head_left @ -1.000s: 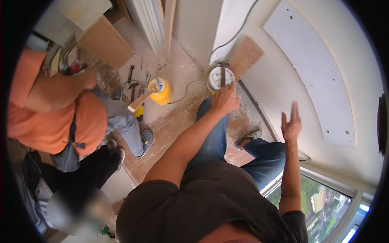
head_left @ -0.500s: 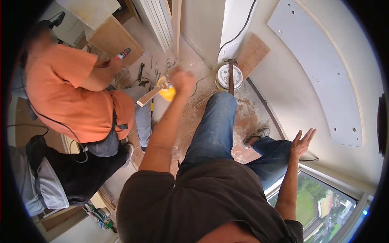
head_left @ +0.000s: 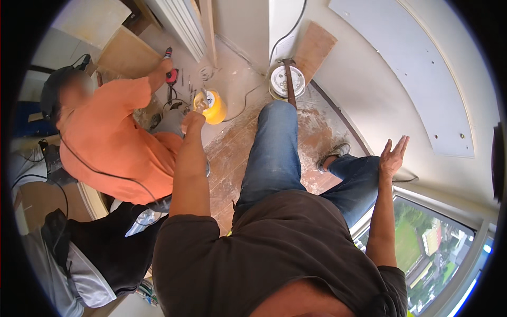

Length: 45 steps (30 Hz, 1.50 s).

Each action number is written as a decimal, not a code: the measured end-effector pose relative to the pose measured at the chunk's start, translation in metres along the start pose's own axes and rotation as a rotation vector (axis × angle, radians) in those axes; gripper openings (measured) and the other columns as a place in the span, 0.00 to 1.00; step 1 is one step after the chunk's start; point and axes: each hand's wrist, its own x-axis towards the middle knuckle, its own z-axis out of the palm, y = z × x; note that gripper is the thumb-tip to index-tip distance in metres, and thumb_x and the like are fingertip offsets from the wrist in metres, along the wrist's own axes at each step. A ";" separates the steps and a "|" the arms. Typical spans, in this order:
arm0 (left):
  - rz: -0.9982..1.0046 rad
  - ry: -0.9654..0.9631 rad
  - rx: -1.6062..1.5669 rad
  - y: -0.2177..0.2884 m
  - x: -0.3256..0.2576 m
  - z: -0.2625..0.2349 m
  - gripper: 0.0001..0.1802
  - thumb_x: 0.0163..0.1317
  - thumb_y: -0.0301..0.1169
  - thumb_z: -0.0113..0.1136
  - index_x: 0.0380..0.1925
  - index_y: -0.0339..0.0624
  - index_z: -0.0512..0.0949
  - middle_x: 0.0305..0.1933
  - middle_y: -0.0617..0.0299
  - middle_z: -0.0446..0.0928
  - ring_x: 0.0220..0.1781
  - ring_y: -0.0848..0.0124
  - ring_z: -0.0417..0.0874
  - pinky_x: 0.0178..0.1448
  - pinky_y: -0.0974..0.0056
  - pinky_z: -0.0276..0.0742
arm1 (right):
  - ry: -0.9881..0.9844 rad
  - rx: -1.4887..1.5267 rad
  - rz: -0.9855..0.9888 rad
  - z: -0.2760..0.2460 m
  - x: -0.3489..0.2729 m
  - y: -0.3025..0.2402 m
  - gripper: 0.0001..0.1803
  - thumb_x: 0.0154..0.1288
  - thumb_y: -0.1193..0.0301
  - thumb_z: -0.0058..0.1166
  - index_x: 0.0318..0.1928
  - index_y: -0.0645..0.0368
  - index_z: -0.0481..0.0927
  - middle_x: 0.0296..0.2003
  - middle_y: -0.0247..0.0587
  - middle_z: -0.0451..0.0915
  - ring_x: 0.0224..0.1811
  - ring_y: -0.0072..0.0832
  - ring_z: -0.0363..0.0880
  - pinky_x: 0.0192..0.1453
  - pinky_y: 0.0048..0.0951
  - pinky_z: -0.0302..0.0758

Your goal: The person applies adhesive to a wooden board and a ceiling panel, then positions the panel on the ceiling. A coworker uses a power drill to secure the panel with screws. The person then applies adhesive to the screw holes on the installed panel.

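My left hand (head_left: pixel 192 122) reaches down beside a yellow bucket (head_left: pixel 216 112), its fingers closed. What it grips is hard to make out; a pale, smeared shape shows just above it at the bucket's mouth. My right hand (head_left: pixel 392 158) is raised to the right, fingers stretched and palm toward the wall, holding nothing. A hammer (head_left: pixel 290 87) with a brown handle lies across the white lid (head_left: pixel 299 79) of a second bucket, beyond my left knee.
At the left a co-worker in an orange shirt (head_left: pixel 111 137) crouches close to my left arm, holding a red power tool (head_left: pixel 171 76). A brown board (head_left: pixel 316 50) leans on the wall behind the lidded bucket. A window (head_left: pixel 422 238) lies at lower right. Cables cross the dusty floor (head_left: pixel 229 174).
My left hand has moved left and down, to where a wooden strip or handle stuck out of the yellow bucket. The co-worker has reached farther forward with the power tool. My right hand stays raised.
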 end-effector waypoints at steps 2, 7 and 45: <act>-0.097 -0.103 -0.251 -0.020 0.014 0.020 0.34 0.70 0.60 0.58 0.49 0.36 0.87 0.53 0.50 0.87 0.52 0.57 0.91 0.49 0.53 0.85 | -0.050 -0.014 0.041 0.001 0.000 0.001 0.35 0.81 0.57 0.52 0.76 0.69 0.64 0.78 0.61 0.61 0.76 0.55 0.68 0.76 0.45 0.72; -0.189 -0.332 -1.166 -0.086 0.033 0.082 0.13 0.67 0.36 0.67 0.41 0.37 0.85 0.38 0.56 0.85 0.33 0.63 0.87 0.35 0.58 0.81 | -0.015 -0.024 -0.015 0.006 0.001 0.001 0.36 0.81 0.56 0.52 0.76 0.69 0.64 0.79 0.59 0.61 0.76 0.54 0.69 0.75 0.45 0.73; 0.038 -0.587 -1.437 -0.148 -0.052 0.097 0.06 0.71 0.30 0.62 0.41 0.40 0.83 0.33 0.66 0.81 0.31 0.70 0.83 0.38 0.62 0.82 | -0.029 0.099 0.157 0.002 -0.008 0.011 0.39 0.75 0.59 0.58 0.77 0.67 0.62 0.73 0.65 0.68 0.66 0.58 0.77 0.71 0.49 0.75</act>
